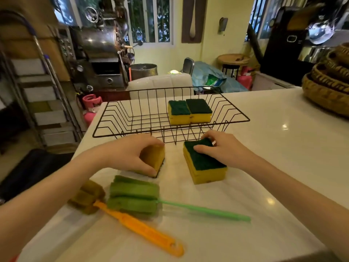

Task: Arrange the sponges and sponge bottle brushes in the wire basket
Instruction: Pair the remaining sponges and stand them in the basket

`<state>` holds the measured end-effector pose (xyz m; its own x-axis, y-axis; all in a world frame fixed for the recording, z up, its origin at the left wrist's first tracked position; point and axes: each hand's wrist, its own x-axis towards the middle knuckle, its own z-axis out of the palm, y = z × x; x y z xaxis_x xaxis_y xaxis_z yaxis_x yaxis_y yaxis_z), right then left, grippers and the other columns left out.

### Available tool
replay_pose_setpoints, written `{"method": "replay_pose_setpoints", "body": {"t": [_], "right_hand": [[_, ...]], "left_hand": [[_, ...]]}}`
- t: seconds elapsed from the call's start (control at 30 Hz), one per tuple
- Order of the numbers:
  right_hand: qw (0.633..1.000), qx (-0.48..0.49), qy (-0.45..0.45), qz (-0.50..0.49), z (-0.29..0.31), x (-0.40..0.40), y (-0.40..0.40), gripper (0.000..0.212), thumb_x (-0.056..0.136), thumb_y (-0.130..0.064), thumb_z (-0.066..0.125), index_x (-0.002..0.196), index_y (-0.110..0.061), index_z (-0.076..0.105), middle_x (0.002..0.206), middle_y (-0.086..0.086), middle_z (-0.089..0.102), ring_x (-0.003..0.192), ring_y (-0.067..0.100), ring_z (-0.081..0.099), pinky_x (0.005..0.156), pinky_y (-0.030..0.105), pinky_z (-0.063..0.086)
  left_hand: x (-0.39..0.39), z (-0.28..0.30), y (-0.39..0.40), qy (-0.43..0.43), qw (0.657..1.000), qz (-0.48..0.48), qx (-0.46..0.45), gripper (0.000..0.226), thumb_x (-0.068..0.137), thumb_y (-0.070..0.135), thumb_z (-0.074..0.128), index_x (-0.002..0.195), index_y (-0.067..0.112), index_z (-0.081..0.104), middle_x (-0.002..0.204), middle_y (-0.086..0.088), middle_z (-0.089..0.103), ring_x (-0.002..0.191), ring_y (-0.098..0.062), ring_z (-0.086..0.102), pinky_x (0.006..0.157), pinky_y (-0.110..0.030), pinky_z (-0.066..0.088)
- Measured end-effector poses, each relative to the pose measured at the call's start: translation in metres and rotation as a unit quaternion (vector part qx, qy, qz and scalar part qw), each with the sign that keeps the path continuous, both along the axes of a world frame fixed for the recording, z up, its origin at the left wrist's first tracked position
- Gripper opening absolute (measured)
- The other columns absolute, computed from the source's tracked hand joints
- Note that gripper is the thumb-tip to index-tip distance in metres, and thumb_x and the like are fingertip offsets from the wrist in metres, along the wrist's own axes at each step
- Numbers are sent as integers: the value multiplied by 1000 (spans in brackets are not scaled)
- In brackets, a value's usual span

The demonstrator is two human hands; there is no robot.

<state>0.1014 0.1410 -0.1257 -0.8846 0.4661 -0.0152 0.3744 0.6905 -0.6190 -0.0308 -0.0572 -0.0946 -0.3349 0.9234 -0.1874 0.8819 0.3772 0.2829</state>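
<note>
A black wire basket (117,118) stands on the white counter, holding two yellow sponges with green scrub tops (189,112) side by side at its right. In front of it, my left hand (130,156) is closed around a yellow sponge (154,157) tipped on its side. My right hand (224,148) grips the far end of a stack of two yellow-green sponges (205,167). Nearer me lie a green sponge bottle brush (134,196) with a long green handle and an orange-handled brush (145,230) with a brownish sponge head at the counter's left edge.
Stacked woven baskets (328,86) sit at the counter's far right. The counter (283,148) drops off at the left edge, beside a metal shelf rack (43,103) and a pink gas cylinder (91,108) on the floor.
</note>
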Motion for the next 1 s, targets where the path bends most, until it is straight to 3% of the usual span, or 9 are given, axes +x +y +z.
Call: {"method": "replay_pose_setpoints", "body": {"t": [0.13, 0.3, 0.37, 0.47, 0.53, 0.6, 0.7, 0.83, 1.0], "right_hand": [[1000, 6, 4, 7, -5, -11, -4, 49, 82, -45, 58, 122, -20, 47, 116, 6, 58, 86, 11, 51, 56, 15, 44], [1000, 1, 4, 8, -3, -19, -9, 51, 80, -45, 60, 123, -21, 48, 120, 7, 56, 87, 13, 51, 55, 15, 43], [1000, 5, -1, 7, -1, -19, -9, 51, 79, -45, 61, 122, -20, 49, 120, 7, 56, 88, 13, 50, 56, 15, 43], [1000, 9, -4, 1, 0, -21, -9, 50, 78, -45, 63, 119, -20, 51, 120, 7, 57, 89, 12, 48, 56, 15, 43], [1000, 5, -3, 3, -1, -23, -8, 48, 77, -45, 63, 117, -20, 52, 119, 6, 58, 88, 12, 49, 56, 15, 43], [1000, -2, -4, 3, -2, -23, -7, 48, 77, -45, 63, 116, -20, 52, 119, 6, 58, 87, 12, 50, 57, 16, 43], [1000, -4, 0, 6, -3, -21, -6, 48, 78, -45, 63, 117, -20, 51, 120, 6, 57, 90, 12, 49, 59, 15, 43], [1000, 1, 8, 10, -5, -19, -3, 50, 77, -45, 63, 118, -19, 51, 119, 6, 57, 91, 13, 49, 59, 14, 42], [1000, -6, 19, 8, -8, -17, -1, 49, 78, -46, 62, 118, -21, 51, 105, 0, 53, 91, 14, 51, 59, 17, 44]], "left_hand": [[-6, -8, -4, 25, 1000, 10, -3, 83, 69, 34, 73, 137, 31, 25, 143, 6, 36, 126, -14, 36, 103, -29, 32], [-3, -5, 3, 38, 999, 25, 29, 79, 69, 31, 72, 136, 29, 30, 140, 2, 42, 123, -17, 39, 100, -31, 35], [0, -1, 5, 21, 999, 32, 32, 77, 70, 29, 71, 135, 30, 30, 136, 1, 44, 118, -17, 42, 92, -28, 37], [4, 9, 4, -30, 998, 28, 53, 75, 70, 27, 72, 131, 41, 31, 131, 2, 45, 114, -15, 44, 89, -30, 43], [7, 15, 0, -103, 990, 26, 90, 73, 67, 26, 71, 120, 56, 30, 129, 6, 41, 114, -14, 43, 90, -34, 47], [12, 20, -2, -191, 970, 24, 151, 67, 62, 23, 67, 108, 61, 35, 125, 12, 38, 111, -7, 43, 82, -27, 51], [15, 16, -2, -262, 932, 36, 247, 60, 66, 8, 74, 100, 46, 43, 116, 18, 40, 105, -9, 49, 68, -20, 56], [16, -1, -7, -283, 901, 85, 318, 54, 64, 3, 75, 94, 33, 42, 111, 15, 44, 103, -11, 54, 69, -21, 57], [13, -15, -21, -202, 928, 117, 290, 48, 65, 19, 76, 97, 31, 43, 114, 10, 50, 107, -8, 51, 84, -27, 51]]}}
